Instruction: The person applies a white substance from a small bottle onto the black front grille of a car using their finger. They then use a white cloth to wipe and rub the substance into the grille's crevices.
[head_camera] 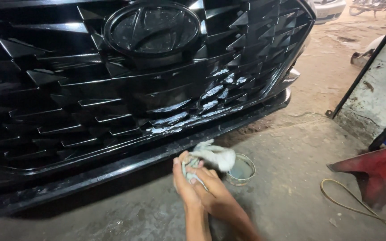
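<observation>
rag (213,156) bunched between both hands (197,180)

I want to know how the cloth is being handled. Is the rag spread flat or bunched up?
Bunched up: the rag is wadded between both hands, left hand and right hand, beside the small tin.

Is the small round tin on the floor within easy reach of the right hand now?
Probably yes: the right hand holds the cloth right beside the tin, with nothing between them.
</observation>
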